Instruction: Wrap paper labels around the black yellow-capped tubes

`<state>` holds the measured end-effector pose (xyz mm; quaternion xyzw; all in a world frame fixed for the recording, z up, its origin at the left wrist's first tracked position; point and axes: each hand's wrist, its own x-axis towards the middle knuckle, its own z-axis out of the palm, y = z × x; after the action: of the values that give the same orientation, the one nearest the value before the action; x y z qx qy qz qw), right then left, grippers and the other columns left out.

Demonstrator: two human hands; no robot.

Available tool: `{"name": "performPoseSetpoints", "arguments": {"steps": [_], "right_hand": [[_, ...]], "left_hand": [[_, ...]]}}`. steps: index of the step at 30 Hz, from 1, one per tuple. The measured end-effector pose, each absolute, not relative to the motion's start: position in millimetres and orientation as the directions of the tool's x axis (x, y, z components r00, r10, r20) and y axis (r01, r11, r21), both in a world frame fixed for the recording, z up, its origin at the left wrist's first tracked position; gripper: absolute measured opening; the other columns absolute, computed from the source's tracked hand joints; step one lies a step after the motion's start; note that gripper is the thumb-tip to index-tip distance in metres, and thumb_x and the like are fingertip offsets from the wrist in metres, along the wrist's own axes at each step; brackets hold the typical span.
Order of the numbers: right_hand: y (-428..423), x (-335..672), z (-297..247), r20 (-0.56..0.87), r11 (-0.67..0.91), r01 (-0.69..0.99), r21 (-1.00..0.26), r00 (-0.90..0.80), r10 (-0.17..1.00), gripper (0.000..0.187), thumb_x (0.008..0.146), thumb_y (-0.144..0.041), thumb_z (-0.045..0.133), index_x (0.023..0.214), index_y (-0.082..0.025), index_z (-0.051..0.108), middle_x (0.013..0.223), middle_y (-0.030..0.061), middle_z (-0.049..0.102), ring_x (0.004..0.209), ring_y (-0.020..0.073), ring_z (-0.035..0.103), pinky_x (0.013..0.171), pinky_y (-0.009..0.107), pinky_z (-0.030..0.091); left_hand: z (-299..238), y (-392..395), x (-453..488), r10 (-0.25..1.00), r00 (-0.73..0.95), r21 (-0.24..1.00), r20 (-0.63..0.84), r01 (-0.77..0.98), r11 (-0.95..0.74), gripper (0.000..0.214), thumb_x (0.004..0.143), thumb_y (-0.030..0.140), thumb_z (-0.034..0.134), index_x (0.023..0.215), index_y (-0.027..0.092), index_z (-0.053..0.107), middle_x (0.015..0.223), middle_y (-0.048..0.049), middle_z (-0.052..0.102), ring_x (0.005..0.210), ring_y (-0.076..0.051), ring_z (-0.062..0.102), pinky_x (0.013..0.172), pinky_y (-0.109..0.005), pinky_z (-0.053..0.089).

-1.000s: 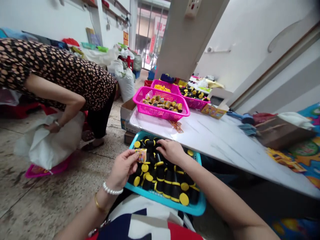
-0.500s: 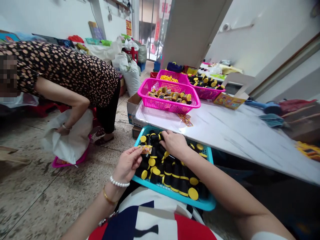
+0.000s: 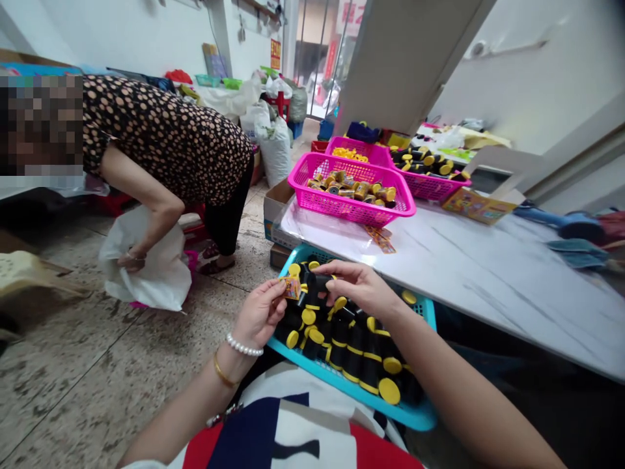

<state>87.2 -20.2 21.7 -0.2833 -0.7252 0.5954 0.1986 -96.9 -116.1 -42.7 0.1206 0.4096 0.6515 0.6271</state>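
Observation:
My left hand [image 3: 258,309] pinches a small orange printed label [image 3: 292,288] between thumb and fingertips. Close to its right, my right hand [image 3: 366,286] grips a small black canister [image 3: 319,285] lying on its side, thumb and fingers around it. The label and the canister are apart by a small gap. Both hands are over a blue plastic basket [image 3: 312,367] in front of my body. Inside it lie many black canisters with yellow lids [image 3: 389,391], some hidden under my right forearm.
On the white marbled table [image 3: 439,247] stands a pink basket [image 3: 351,207] of orange-labelled canisters. Loose labels [image 3: 381,239] lie before it. Behind are another pink basket [image 3: 430,185] of black canisters and a printed box [image 3: 481,205]. At left, a co-worker [image 3: 170,143] bends over a white sack [image 3: 146,267].
My right hand has lifted a black canister from the pile and brought it nearer the label. The label in my left hand has turned. The view has shifted left; the co-worker still handles the sack.

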Motion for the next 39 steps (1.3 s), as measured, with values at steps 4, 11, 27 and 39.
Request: {"name": "performPoseSetpoints", "arguments": {"steps": [4, 11, 27, 39], "right_hand": [[-33, 86, 17, -0.099, 0.021, 0.151, -0.988, -0.74, 0.665, 0.034, 0.079, -0.033, 0.064, 0.111, -0.02, 0.07, 0.083, -0.0001, 0.064, 0.061, 0.0104, 0.06, 0.06, 0.026, 0.054], [-37, 83, 6, 0.004, 0.329, 0.333, -0.884, -0.697, 0.717, 0.034, 0.082, -0.031, 0.062, 0.114, -0.022, 0.07, 0.084, 0.0009, 0.055, 0.061, 0.0099, 0.054, 0.055, 0.023, 0.048], [-47, 88, 14, 0.295, 0.562, 0.26, -0.785, -0.64, 0.709, 0.02, 0.077, -0.017, 0.067, 0.096, -0.021, 0.068, 0.087, 0.0018, 0.057, 0.064, 0.0108, 0.053, 0.057, 0.023, 0.045], [-67, 108, 7, 0.442, 0.726, 0.285, -0.626, -0.638, 0.631, 0.034, 0.071, -0.011, 0.076, 0.102, -0.023, 0.073, 0.084, 0.0034, 0.067, 0.076, 0.0164, 0.065, 0.069, 0.025, 0.054]], "left_hand": [[-42, -114, -90, 0.937, -0.098, 0.64, -0.335, -0.753, 0.15, 0.03, 0.067, 0.025, 0.079, 0.085, 0.012, 0.06, 0.066, 0.0043, 0.057, 0.039, 0.001, 0.039, 0.029, -0.009, 0.018], [-40, -119, -87, 0.945, -0.095, 0.682, -0.314, -0.715, 0.155, 0.03, 0.068, 0.028, 0.079, 0.083, 0.011, 0.059, 0.068, 0.0019, 0.06, 0.037, 0.001, 0.04, 0.03, -0.01, 0.017], [-35, -121, -89, 0.966, -0.217, 0.85, -0.142, -0.526, 0.007, 0.052, 0.067, 0.03, 0.08, 0.112, 0.019, 0.058, 0.098, -0.004, 0.061, 0.062, -0.007, 0.056, 0.043, -0.015, 0.039], [-29, -109, -63, 0.992, 0.07, 0.955, -0.107, -0.271, 0.122, 0.03, 0.069, 0.03, 0.077, 0.089, 0.009, 0.067, 0.064, 0.0, 0.061, 0.056, -0.008, 0.05, 0.055, -0.02, 0.04]]}}
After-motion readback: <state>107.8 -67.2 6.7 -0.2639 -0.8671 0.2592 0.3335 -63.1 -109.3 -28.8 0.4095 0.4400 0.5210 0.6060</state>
